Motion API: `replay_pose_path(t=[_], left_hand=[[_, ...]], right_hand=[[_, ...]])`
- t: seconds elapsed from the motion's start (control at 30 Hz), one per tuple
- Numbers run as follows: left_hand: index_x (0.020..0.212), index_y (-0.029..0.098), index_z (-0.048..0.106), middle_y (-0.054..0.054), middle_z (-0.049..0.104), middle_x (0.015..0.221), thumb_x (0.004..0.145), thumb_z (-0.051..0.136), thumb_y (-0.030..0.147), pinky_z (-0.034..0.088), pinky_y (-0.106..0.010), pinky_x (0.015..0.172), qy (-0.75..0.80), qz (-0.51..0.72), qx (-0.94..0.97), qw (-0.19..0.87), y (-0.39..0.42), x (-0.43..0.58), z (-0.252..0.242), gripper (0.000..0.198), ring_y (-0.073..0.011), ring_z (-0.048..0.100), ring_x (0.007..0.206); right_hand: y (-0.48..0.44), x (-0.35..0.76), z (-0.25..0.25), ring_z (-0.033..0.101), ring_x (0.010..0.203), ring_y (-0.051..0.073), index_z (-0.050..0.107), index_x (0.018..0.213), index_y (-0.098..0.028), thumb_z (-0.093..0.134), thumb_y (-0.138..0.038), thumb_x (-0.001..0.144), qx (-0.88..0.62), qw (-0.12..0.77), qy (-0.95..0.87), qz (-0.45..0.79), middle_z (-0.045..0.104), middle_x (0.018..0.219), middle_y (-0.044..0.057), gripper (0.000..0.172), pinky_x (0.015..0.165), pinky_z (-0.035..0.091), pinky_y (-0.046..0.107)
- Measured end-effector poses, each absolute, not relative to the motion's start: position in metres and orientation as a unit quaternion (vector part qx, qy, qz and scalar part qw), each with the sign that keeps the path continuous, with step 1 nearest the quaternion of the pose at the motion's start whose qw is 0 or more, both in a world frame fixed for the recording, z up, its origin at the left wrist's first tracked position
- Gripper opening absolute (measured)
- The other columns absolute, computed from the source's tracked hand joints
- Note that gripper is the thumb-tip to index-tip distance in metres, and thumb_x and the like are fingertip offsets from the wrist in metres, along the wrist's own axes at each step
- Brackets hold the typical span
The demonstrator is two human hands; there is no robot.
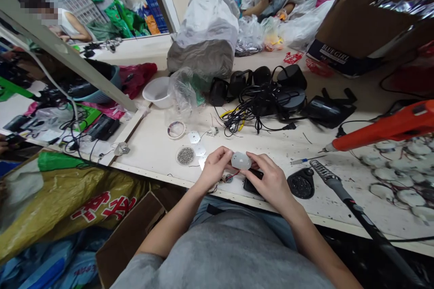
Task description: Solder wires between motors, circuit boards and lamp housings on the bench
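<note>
Both my hands meet over the near edge of the white worktable. My left hand and my right hand pinch a small round white plate between their fingertips. Thin red and black wires hang from under the plate. A small black part lies beneath my right hand. Left of my hands lie more white plates and a round lid full of tiny metal screws.
A soldering iron and an orange hot-glue gun lie at the right, by a black round part. Black housings with tangled cables, a white bowl, a tape roll and plastic bags sit further back. Another person sits opposite.
</note>
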State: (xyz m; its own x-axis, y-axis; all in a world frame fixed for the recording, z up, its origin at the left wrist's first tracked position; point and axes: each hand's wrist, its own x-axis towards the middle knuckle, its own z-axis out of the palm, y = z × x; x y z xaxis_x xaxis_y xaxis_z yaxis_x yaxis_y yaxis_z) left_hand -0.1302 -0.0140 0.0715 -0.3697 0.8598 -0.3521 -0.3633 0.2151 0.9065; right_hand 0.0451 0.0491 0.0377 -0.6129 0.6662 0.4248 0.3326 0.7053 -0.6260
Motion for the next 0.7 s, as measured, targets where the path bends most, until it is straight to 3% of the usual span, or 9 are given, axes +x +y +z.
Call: replay_pose_path(t=[0.17,0.27,0.33,0.5,0.7], left_hand=[[0.079,0.019,0.075,-0.004,0.073,0.079,0.08,0.08,0.032,0.053,-0.023,0.073,0.7,0.493,0.391,0.337,-0.041,-0.168,0.079,0.014,-0.0176,0.068,0.077],[0.087,0.021,0.076,-0.005,0.074,0.088,0.083,0.077,0.034,0.054,-0.027,0.075,0.71,0.437,0.458,0.309,-0.064,-0.177,0.073,0.013,-0.0199,0.068,0.081],[0.097,0.023,0.075,-0.007,0.074,0.097,0.082,0.079,0.036,0.055,-0.032,0.082,0.702,0.395,0.506,0.307,-0.077,-0.174,0.066,0.02,-0.0229,0.068,0.091],[0.132,0.025,0.06,-0.013,0.061,0.136,0.072,0.09,0.037,0.049,-0.05,0.107,0.655,0.325,0.64,0.239,-0.087,-0.148,0.046,0.068,-0.0325,0.057,0.128],[0.14,0.024,0.049,-0.014,0.058,0.137,0.082,0.082,0.028,0.048,-0.052,0.108,0.605,0.27,0.727,0.182,-0.071,-0.128,0.035,0.067,-0.0318,0.054,0.13]], right_hand=[[0.041,0.062,0.038,0.065,0.079,0.021,0.061,0.126,-0.015,0.058,-0.039,0.101,-0.297,0.346,-0.869,0.192,0.066,0.09,0.008,0.034,0.072,0.056,0.034],[0.034,0.074,0.037,0.063,0.077,0.02,0.062,0.121,-0.015,0.059,-0.04,0.101,-0.312,0.341,-0.865,0.194,0.063,0.086,0.006,0.032,0.072,0.055,0.034],[0.03,0.081,0.036,0.063,0.081,0.021,0.062,0.121,-0.016,0.061,-0.039,0.1,-0.32,0.336,-0.863,0.2,0.063,0.089,0.006,0.032,0.075,0.055,0.035],[0.026,0.093,0.035,0.062,0.092,0.025,0.061,0.127,-0.018,0.06,-0.04,0.099,-0.333,0.319,-0.867,0.188,0.061,0.098,0.01,0.035,0.081,0.056,0.04],[0.024,0.106,0.033,0.061,0.1,0.028,0.061,0.127,-0.018,0.061,-0.039,0.099,-0.325,0.302,-0.881,0.163,0.06,0.105,0.012,0.035,0.087,0.054,0.044]])
